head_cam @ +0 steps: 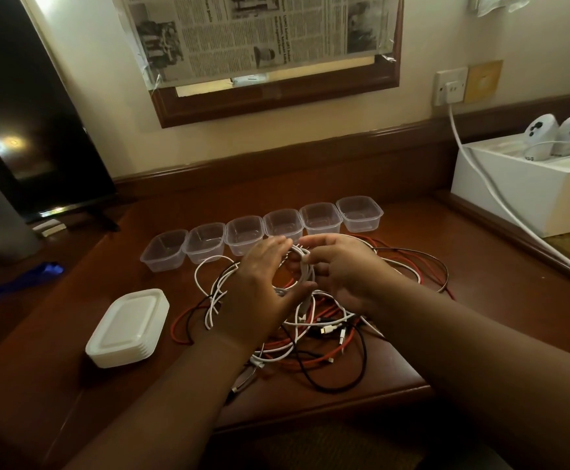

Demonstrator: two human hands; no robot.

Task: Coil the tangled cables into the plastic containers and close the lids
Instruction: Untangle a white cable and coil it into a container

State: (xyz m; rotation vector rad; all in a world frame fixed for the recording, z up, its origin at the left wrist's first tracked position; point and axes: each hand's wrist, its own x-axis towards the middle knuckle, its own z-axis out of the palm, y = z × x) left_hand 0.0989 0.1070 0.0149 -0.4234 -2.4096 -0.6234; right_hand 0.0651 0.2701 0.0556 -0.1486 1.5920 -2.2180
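- Progress looks early: all six clear rectangular plastic containers (262, 230), set in a row across the middle of the frame on the dark brown wooden counter (480, 283), show nothing inside, and no lid is on any of them.
- White plastic lids (128, 328) sit in one stack at lower left of centre, beside the cables and apart from the row.
- One white cable coil (299, 266) is being formed at centre frame, just in front of the containers; it is only a few loops and is not yet in a tub.
- Left hand (262, 283) is cupped against the coil, its fingers (276, 245) nearly straight along the loops and its thumb curled under the lower edge, so it holds the coil.
- Right hand (342, 270) pinches the top of the coil between thumb and curled fingers (310, 257).
- Tangled pile of white, red and black cables (310, 330) spreads under and in front of both hands, strands crossing one another, several plug ends showing near the middle.
- By my judgement nearly everything remains: finishing this coil, separating and coiling the others, filling the tubs and closing all the lids.
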